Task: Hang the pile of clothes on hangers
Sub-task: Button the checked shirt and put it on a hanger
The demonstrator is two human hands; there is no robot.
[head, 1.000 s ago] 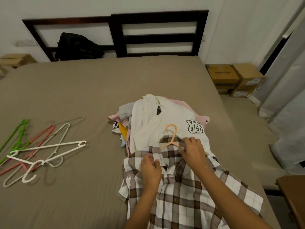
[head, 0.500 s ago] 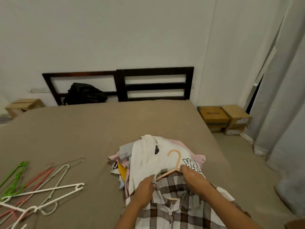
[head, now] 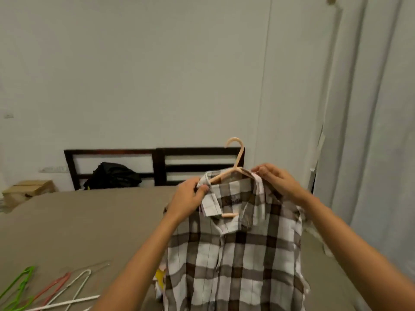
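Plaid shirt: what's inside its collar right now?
A peach hanger sits inside the plaid shirt: its hook, neck and a bit of its bar show. Both shoulder arms are covered by cloth. The left hand and right hand pinch the collar.

A shirt [head: 235, 250] is held up above the bed [head: 78, 223] on a hanger [head: 233, 162], gripped at the collar by the left hand [head: 190, 198] on its left side and the right hand [head: 276, 178] on its right. Loose hangers [head: 51, 292] are spread on the bed at lower left. Behind the bed a headboard [head: 155, 167] is set against the wall, with a bag [head: 112, 176] in front of it, a box [head: 27, 190] at far left and a curtain [head: 370, 108] at right.
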